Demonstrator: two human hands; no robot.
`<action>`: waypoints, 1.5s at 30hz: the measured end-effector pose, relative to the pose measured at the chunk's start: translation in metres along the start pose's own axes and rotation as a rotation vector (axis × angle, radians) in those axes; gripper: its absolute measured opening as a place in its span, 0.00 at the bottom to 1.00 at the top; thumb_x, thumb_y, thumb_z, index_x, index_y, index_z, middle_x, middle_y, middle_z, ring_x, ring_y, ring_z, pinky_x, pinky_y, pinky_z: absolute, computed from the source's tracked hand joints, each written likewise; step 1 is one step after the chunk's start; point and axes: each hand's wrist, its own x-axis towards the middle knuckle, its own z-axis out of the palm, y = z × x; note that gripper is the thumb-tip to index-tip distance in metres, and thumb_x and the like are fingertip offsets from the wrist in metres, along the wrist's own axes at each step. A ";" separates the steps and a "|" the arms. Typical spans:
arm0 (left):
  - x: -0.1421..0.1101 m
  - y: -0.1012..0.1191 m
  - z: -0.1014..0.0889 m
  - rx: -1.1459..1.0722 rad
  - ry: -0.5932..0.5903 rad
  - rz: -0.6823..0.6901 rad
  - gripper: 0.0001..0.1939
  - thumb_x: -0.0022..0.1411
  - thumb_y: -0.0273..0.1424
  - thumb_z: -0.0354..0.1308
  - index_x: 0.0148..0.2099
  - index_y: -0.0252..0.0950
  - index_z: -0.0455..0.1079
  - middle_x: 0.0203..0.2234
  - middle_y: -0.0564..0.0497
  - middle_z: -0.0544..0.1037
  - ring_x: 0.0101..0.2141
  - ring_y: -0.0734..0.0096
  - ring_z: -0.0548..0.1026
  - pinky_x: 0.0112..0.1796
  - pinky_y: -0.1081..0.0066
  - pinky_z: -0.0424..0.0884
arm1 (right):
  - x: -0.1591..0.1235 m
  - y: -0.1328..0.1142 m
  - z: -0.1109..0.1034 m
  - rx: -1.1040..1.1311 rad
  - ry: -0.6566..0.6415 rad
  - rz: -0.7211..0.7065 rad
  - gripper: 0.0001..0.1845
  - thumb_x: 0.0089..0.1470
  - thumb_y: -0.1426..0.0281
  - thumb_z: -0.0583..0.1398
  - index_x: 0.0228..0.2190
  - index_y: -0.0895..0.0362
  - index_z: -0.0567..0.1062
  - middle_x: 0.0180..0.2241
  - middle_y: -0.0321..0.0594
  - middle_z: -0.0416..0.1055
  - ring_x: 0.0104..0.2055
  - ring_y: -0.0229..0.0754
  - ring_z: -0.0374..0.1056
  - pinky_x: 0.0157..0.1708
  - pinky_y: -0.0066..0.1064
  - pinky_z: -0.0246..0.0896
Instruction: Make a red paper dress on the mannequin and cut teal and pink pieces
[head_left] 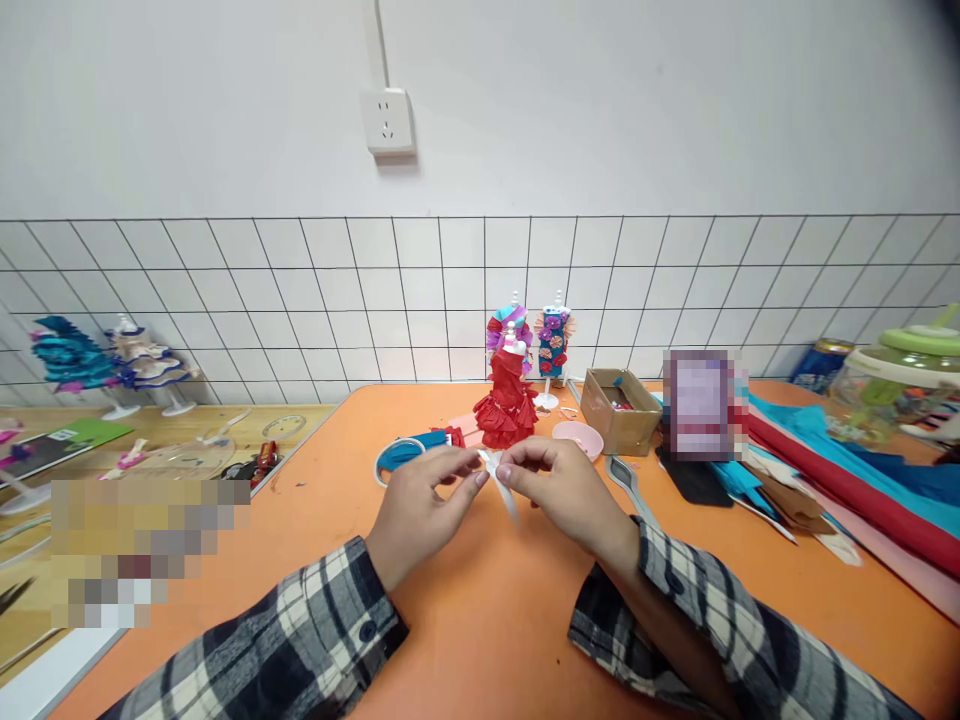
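Between my two hands, over the orange table (465, 620), is a thin white strip (508, 497), its loose tail hanging down. The fingers of my left hand (429, 505) pinch it from the left. My right hand (559, 490) pinches it from the right, thumb and forefinger close to the left fingertips. Just behind the hands stands a small dress form in a ruffled red paper dress (508, 400). Two more decorated dress forms are at the back, one with a blue flowered dress (555, 345).
To the right are a pink dish (579, 438), a cardboard box (621, 412), grey-handled scissors (628, 480) and rolls of coloured crepe paper (885, 500). A roll of tape (386, 465) lies left of the red dress. A wooden table (187, 450) with more dress forms adjoins on the left.
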 end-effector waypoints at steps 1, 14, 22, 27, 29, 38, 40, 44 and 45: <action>0.004 -0.004 -0.003 0.038 0.049 -0.001 0.10 0.60 0.35 0.61 0.42 0.41 0.80 0.39 0.46 0.80 0.41 0.60 0.76 0.44 0.66 0.70 | 0.000 0.001 0.000 0.009 -0.014 0.014 0.09 0.46 0.64 0.62 0.24 0.58 0.75 0.24 0.35 0.70 0.26 0.35 0.63 0.24 0.26 0.57; 0.006 0.016 -0.006 -0.400 -0.197 -0.182 0.13 0.58 0.39 0.61 0.30 0.34 0.74 0.26 0.50 0.76 0.30 0.68 0.72 0.34 0.71 0.68 | 0.002 0.013 0.009 0.078 -0.054 0.028 0.13 0.49 0.61 0.62 0.28 0.59 0.77 0.25 0.36 0.71 0.27 0.35 0.63 0.24 0.24 0.58; 0.002 0.014 0.000 -0.366 -0.054 -0.156 0.09 0.58 0.35 0.60 0.30 0.34 0.73 0.25 0.51 0.75 0.28 0.69 0.72 0.32 0.72 0.68 | -0.004 0.008 0.015 -0.208 0.111 -0.087 0.09 0.49 0.63 0.64 0.28 0.56 0.77 0.27 0.35 0.70 0.24 0.33 0.60 0.24 0.26 0.56; -0.001 0.014 0.002 -0.397 0.016 -0.202 0.09 0.57 0.35 0.60 0.30 0.34 0.72 0.25 0.51 0.75 0.29 0.69 0.71 0.32 0.72 0.67 | -0.003 0.007 0.012 -0.111 0.175 -0.070 0.22 0.48 0.61 0.64 0.45 0.55 0.73 0.29 0.33 0.69 0.21 0.32 0.59 0.23 0.26 0.57; -0.001 0.014 0.002 -0.405 -0.004 -0.201 0.10 0.58 0.36 0.60 0.31 0.34 0.73 0.27 0.50 0.76 0.30 0.68 0.71 0.33 0.71 0.67 | -0.001 0.008 0.009 -0.034 0.116 -0.040 0.18 0.49 0.61 0.63 0.42 0.56 0.74 0.29 0.33 0.69 0.21 0.31 0.58 0.22 0.25 0.56; -0.002 0.011 0.005 -0.487 -0.112 -0.239 0.14 0.59 0.41 0.58 0.29 0.34 0.70 0.25 0.52 0.72 0.30 0.68 0.68 0.35 0.72 0.65 | 0.002 0.016 0.013 0.057 -0.032 -0.031 0.10 0.48 0.64 0.63 0.29 0.59 0.76 0.29 0.38 0.73 0.30 0.36 0.66 0.30 0.27 0.62; -0.002 0.010 0.006 -0.478 -0.131 -0.257 0.14 0.58 0.40 0.57 0.28 0.34 0.68 0.24 0.53 0.69 0.29 0.70 0.67 0.33 0.72 0.64 | 0.001 0.014 0.014 0.057 -0.048 -0.026 0.09 0.48 0.65 0.63 0.28 0.59 0.74 0.28 0.36 0.72 0.28 0.34 0.64 0.27 0.26 0.59; -0.004 0.013 0.007 -0.429 -0.093 -0.248 0.12 0.57 0.37 0.57 0.27 0.35 0.67 0.23 0.55 0.67 0.27 0.72 0.64 0.31 0.73 0.62 | -0.002 0.010 0.014 0.064 -0.069 0.026 0.09 0.49 0.64 0.62 0.28 0.58 0.72 0.25 0.32 0.66 0.21 0.30 0.54 0.20 0.24 0.51; -0.004 0.013 0.007 -0.425 -0.079 -0.244 0.11 0.57 0.37 0.57 0.27 0.35 0.67 0.22 0.55 0.67 0.27 0.72 0.64 0.31 0.74 0.62 | -0.002 0.009 0.015 0.061 -0.077 0.027 0.09 0.50 0.64 0.62 0.28 0.58 0.71 0.24 0.31 0.65 0.20 0.30 0.53 0.19 0.24 0.50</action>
